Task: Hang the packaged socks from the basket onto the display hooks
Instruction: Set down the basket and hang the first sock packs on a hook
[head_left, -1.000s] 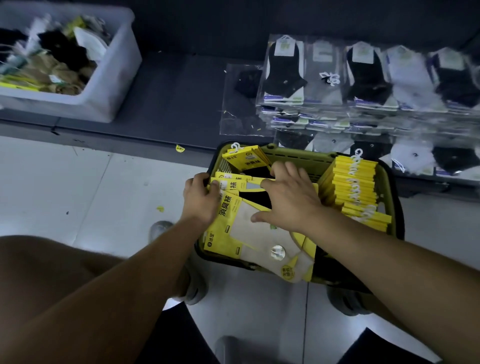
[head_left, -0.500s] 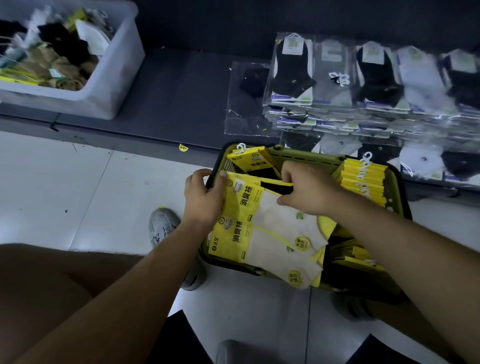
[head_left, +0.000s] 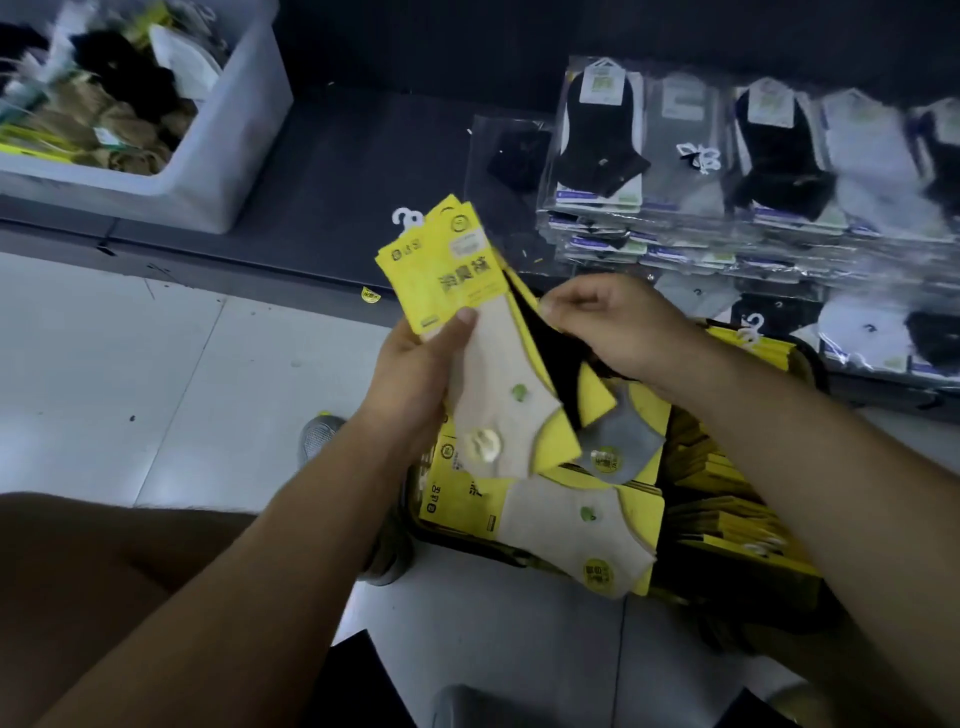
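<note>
My left hand (head_left: 415, 374) grips a small fan of yellow-carded sock packs (head_left: 467, 322), a beige pair in front, with a white plastic hook at the top. They are lifted above the basket. My right hand (head_left: 618, 332) pinches the black sock pack just behind the beige one. Below, the dark-rimmed basket (head_left: 810, 364) on the floor holds more yellow sock packs (head_left: 566, 525), beige and grey ones on top, and a stack on edge at the right. No display hooks are in view.
A low dark shelf (head_left: 363, 171) runs across the back. On it stand a white bin (head_left: 223, 171) of loose socks at the left and stacks of clear-bagged socks (head_left: 727, 166) at the right. My grey shoe (head_left: 317, 436) rests on the white tiled floor beside the basket.
Both hands have risen out of the basket with several sock packs. The packs now stand upright, fanned in my left hand, and the right hand has shifted to the black pack behind.
</note>
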